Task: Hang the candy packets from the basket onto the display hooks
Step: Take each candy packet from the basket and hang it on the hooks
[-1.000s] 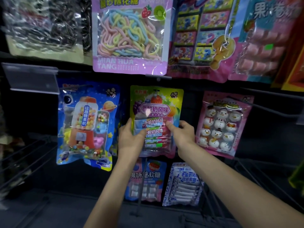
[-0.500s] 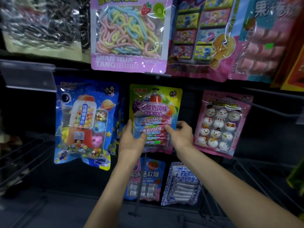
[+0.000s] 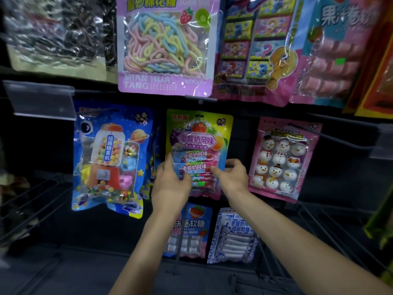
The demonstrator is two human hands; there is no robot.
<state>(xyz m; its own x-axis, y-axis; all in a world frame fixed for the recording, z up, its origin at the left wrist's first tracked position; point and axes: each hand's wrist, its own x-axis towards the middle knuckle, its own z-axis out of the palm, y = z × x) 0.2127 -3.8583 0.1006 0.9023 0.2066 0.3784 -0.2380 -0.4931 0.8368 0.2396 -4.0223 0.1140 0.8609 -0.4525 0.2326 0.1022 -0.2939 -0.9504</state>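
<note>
While beside snowman packet (image 3: pixel 285 160), yellow packet (image 3: pixel 198 133).

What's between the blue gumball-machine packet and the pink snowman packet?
Head view: the yellow-green candy packet, gripped at its sides by the left hand and right hand, sits between the gumball-machine packet and the snowman packet.

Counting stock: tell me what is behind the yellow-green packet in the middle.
Only dark back panel shows around the yellow-green packet. The left hand and right hand hold its sides; any packets or hook behind it are covered.
</note>
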